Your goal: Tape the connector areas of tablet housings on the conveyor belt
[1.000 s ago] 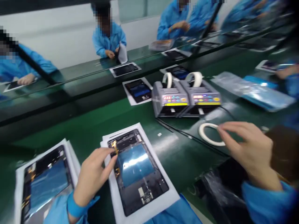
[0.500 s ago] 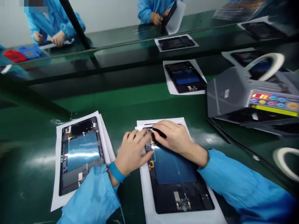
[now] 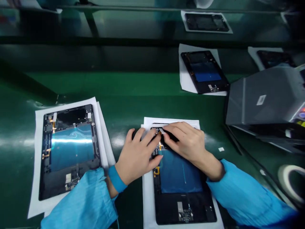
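An opened tablet (image 3: 181, 178) lies on white paper sheets (image 3: 148, 203) in front of me, its blue battery area and small circuit boards exposed. My left hand (image 3: 139, 156) rests over its upper left edge, fingers spread, with the index fingertip by an orange flex cable. My right hand (image 3: 184, 140) bends over the top of the tablet, thumb and forefinger pinched at a small white strip (image 3: 162, 130) close to the left fingertips. The right fingers partly hide the strip. Left of my arm, a second opened tablet (image 3: 71, 149) lies on paper.
A grey machine (image 3: 259, 98) stands at the right, its black cable (image 3: 234, 141) running along the green bench. A white tape roll (image 3: 283, 178) lies at the right edge. Further back, another opened tablet (image 3: 206, 71) rests on paper. Beyond it is one more tablet (image 3: 206, 22).
The view has tilted down, so the people across the bench have mostly left the picture. Both hands stay at the tablet's top edge, with only slight finger movement.
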Tool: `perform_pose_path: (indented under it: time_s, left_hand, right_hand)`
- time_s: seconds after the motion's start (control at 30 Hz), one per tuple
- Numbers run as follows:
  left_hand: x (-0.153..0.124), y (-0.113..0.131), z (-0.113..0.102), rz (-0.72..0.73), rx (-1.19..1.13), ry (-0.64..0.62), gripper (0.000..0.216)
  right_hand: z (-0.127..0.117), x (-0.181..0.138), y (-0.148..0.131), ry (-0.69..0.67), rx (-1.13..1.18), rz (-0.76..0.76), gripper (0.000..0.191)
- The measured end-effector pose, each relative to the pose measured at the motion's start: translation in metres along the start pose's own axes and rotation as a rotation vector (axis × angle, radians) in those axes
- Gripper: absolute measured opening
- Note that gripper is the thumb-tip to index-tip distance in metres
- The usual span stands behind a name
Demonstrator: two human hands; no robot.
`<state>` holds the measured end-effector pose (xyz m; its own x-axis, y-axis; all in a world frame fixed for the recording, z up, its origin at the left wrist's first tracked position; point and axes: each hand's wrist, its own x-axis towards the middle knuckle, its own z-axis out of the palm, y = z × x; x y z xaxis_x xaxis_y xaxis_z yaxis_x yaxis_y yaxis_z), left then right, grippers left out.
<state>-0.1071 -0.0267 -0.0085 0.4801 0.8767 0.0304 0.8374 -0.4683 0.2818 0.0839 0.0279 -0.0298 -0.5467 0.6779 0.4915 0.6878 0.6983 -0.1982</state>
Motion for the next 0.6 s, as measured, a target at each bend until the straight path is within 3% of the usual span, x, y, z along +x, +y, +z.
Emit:
perform_pose_path:
  time_s: [0.37,0.6]
  left_hand:
    - [-0.0028,0.0022,0.0033,-0.01,-0.019,-0.001,0.048]
    - [-0.0066,0.0026,0.0075,-0.009,-0.031,0.067,0.047]
  right_hand:
    - [0.0009,0.0021,-0.001,-0.018,-0.027,-0.031,0.009]
    - [0.0021,-0.0023,-0.0009,-0.089,-0.032,-0.078,0.013]
